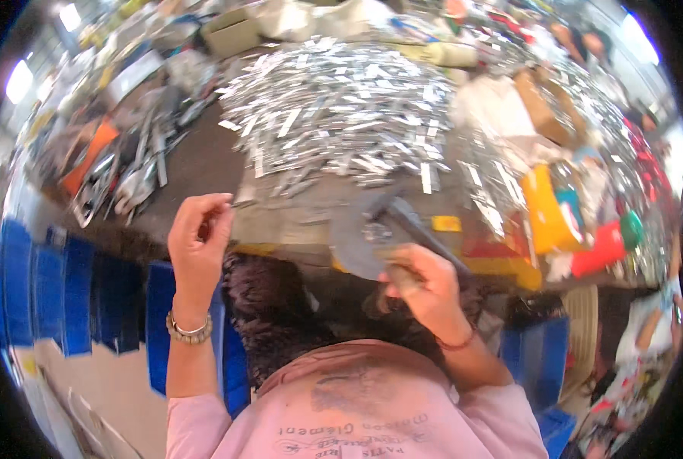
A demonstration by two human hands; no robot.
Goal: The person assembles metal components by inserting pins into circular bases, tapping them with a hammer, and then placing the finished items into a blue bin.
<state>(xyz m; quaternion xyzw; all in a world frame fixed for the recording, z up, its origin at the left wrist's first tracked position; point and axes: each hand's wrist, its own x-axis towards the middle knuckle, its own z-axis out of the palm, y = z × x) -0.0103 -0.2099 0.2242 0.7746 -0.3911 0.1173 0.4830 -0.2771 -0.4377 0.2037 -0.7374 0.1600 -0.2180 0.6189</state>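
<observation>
My left hand [197, 233] is raised over the table's near edge, thumb and fingertips pinched together. Whatever it may hold is too small to make out. My right hand [427, 289] is closed near the edge, its fingertips around something small and brownish that is blurred. Just beyond the right hand lies a grey round disc [347, 237], with a dark bar [416, 228] slanting across its right side. A wide heap of shiny silver metal strips [341, 107] spreads over the table ahead of both hands.
Long metal pieces and an orange item [89, 157] lie at the left. On the right are a yellow container [549, 214], a red bottle with green cap [605, 246] and a cardboard box [548, 107]. Blue bins [39, 283] stand below the table.
</observation>
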